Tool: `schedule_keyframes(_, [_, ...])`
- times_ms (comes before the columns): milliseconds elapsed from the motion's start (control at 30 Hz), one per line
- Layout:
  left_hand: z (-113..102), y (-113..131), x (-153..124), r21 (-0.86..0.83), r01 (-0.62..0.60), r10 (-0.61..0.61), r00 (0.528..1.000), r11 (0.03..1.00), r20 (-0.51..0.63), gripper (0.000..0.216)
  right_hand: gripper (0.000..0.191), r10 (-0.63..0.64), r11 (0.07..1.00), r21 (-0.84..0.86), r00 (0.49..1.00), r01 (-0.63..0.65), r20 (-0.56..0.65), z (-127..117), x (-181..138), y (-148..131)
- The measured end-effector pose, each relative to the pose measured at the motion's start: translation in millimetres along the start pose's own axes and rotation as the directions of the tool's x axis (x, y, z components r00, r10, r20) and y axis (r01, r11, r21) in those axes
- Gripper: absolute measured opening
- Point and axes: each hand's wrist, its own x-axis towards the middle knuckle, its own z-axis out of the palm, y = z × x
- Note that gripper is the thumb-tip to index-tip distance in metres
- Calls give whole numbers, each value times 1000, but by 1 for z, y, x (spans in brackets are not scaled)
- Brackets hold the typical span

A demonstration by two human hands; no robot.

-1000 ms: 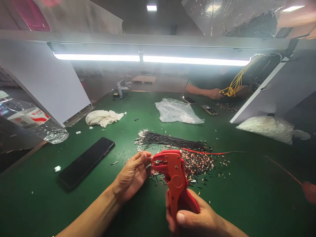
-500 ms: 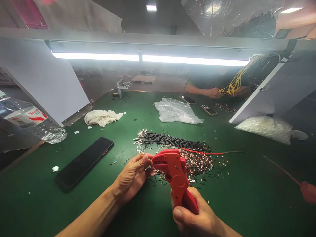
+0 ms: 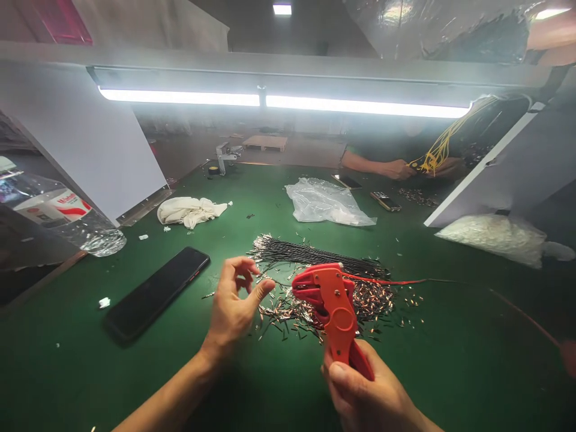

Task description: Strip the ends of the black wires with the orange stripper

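My right hand (image 3: pixel 364 384) is wrapped round the handles of a red wire stripper (image 3: pixel 338 307), its jaws pointing left. To the left of those jaws, my left hand (image 3: pixel 234 300) has thumb and fingers apart, with nothing seen gripped between them. Behind both hands lies a bundle of black wires (image 3: pixel 319 254) with metal terminals at the left end. A heap of short wire scraps (image 3: pixel 373 300), black and copper-coloured, spreads under and beside the stripper, which hides part of it. A thin red strip (image 3: pixel 391 281) runs rightward from behind the tool.
A black phone (image 3: pixel 157 294) lies at the left, near a plastic bottle (image 3: pixel 67 210) and a crumpled pale cloth (image 3: pixel 191 211). Farther back are a clear plastic bag (image 3: pixel 328 203) and a co-worker's hand (image 3: pixel 400 170) by yellow wires (image 3: pixel 434 157). A filled bag (image 3: pixel 492 234) sits right.
My left hand has drawn back left from the stripper's jaws and its fingers have spread from a pinch. The stripper has shifted slightly right in my right hand. The whole view has also shifted slightly.
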Motion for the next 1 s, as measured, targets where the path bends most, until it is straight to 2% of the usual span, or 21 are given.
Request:
schedule_keyframes(33, [-2,-1,1,117,-180,180,984,977,7,36,52,-5,1000,-7,1000,5,16,-1,0,0])
schedule_keyframes(67, [-3,-1,2,203,-336,328,942,920,71,34,52,-10,1000,-18,999,11,34,-1,0,0])
schedule_keyframes(100, [-4,-1,1,250,-463,437,886,850,155,30,52,-12,1000,-27,999,14,52,-2,1,1])
schedule_keyframes(167, [-4,0,0,279,-627,558,777,728,290,20,51,-20,999,-30,997,23,78,-4,3,5])
schedule_keyframes(233, [-3,2,-2,290,-701,620,713,652,328,16,48,-45,999,-6,992,46,118,-5,5,9])
schedule_keyframes(367, [-2,6,-3,306,-740,664,673,599,326,20,42,-152,988,32,968,148,199,-7,10,16])
schedule_keyframes(467, [-3,10,-1,258,-733,650,678,629,344,19,41,-178,984,24,958,177,224,-9,11,16])
schedule_keyframes(700, [-3,15,-1,180,-568,479,795,803,372,13,41,-177,983,7,932,184,315,-6,9,7])
schedule_keyframes(867, [-3,14,-4,173,-511,389,798,842,461,20,43,-153,979,-74,925,189,347,-3,8,1])
schedule_keyframes(1000, [-3,15,-5,162,-426,329,847,890,418,20,45,-142,973,-126,928,195,343,-3,7,-1])
